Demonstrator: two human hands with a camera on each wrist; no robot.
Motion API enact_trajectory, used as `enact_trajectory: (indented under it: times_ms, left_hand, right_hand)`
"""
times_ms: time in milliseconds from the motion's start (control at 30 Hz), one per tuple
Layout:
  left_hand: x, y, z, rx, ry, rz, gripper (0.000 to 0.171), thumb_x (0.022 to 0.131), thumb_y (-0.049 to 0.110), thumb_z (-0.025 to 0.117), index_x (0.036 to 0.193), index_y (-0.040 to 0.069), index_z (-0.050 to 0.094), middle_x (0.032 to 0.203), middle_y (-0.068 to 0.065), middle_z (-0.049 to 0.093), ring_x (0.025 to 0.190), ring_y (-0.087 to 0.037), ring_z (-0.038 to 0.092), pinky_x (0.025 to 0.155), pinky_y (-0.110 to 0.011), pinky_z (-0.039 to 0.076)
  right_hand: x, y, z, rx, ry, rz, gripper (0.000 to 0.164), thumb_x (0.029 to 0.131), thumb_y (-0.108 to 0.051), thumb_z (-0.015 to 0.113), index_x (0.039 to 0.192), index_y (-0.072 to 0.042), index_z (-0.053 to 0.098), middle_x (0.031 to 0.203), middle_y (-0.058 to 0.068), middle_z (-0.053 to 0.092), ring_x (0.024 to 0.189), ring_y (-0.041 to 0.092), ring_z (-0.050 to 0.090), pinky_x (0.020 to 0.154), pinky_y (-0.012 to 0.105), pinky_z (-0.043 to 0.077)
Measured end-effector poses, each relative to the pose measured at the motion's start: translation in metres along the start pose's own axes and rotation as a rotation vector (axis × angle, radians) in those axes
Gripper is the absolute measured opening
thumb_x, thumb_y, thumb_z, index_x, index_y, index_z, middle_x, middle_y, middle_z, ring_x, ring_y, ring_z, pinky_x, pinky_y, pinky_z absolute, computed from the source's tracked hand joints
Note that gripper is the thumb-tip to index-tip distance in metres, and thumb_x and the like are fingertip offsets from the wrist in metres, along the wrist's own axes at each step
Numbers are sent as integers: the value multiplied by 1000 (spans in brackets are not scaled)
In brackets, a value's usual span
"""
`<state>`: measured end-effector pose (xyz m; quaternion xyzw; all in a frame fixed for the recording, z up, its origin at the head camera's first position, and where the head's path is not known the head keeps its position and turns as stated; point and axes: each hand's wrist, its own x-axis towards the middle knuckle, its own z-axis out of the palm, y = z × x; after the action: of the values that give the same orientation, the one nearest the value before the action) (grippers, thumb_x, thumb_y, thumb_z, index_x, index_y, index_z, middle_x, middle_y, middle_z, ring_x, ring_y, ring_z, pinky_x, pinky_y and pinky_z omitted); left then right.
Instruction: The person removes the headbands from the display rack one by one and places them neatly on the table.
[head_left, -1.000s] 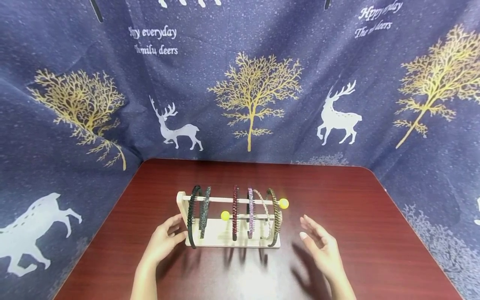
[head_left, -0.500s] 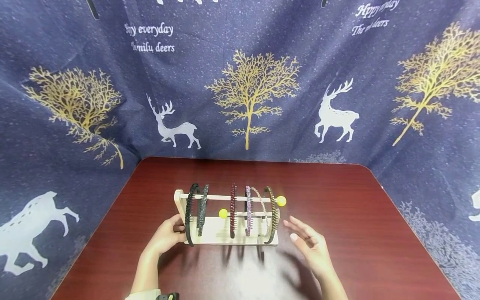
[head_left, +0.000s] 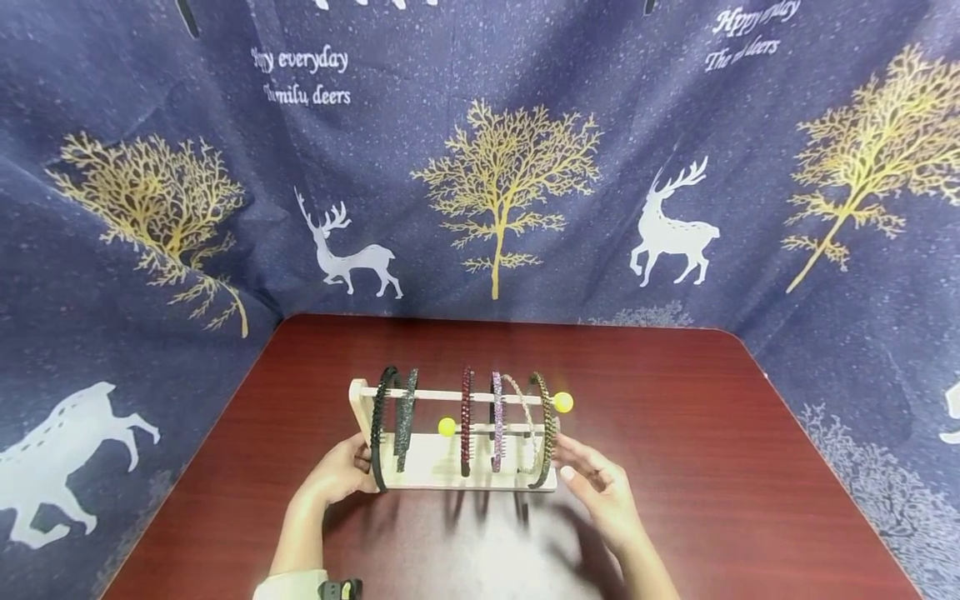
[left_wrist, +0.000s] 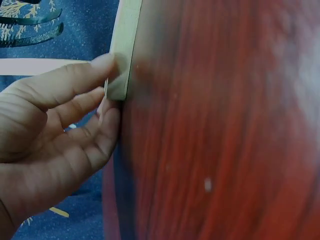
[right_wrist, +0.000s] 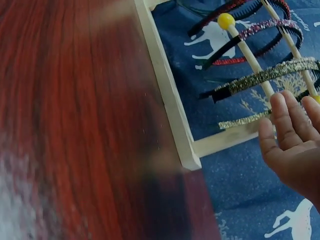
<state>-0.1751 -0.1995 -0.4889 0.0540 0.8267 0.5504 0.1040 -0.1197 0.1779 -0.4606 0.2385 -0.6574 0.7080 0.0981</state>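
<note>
A pale wooden headband rack stands on the table, with two rods ending in yellow balls. On it hang a black headband, a dark glittery headband, a red headband, a purple headband, a pale twisted headband and a gold headband. My left hand pinches the left end of the rack; in the left wrist view its thumb lies on the base corner. My right hand is at the rack's right end, fingers extended by the upright.
The rack rests on a dark red wooden table. Behind and beside the table hangs a blue cloth printed with deer and trees. A black wrist device shows on the left sleeve.
My right hand has moved left to the rack's right end. My left hand stays at the left end, its thumb closer in on the base. The headbands hang as before.
</note>
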Motion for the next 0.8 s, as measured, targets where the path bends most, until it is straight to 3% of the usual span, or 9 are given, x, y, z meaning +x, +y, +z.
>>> enact_trajectory:
  times_ms: [133,300,600,800]
  left_hand:
    - [1,-1,1,4,1,-22,70,50,-18,68,116,-13,47,78,-8,56,72,-21,55,63,-32,47]
    - [0,0,1,1,-9,-34,71,51,-15,70,119,-13,46,78,-9,54,72,-20,54,63,-31,46]
    - [-2,0,1,2,-9,-28,76,49,-14,69,121,-9,46,79,-8,52,74,-20,53,65,-31,45]
    - [0,-2,0,1,-34,-8,74,51,-14,69,121,-9,46,77,-7,51,70,-19,51,61,-30,44]
  right_hand:
    - [0,0,6,-22,-19,35,35,85,12,51,119,16,48,108,9,63,98,16,59,84,26,45]
    - [0,1,11,-25,-32,70,29,82,12,53,111,15,51,99,15,63,95,15,59,82,27,46]
    - [2,1,16,-20,36,40,18,80,17,53,98,15,53,90,11,64,87,15,62,77,23,47]
    - [16,-9,13,-13,55,-59,22,79,20,49,99,13,53,91,8,64,87,15,61,79,25,46]
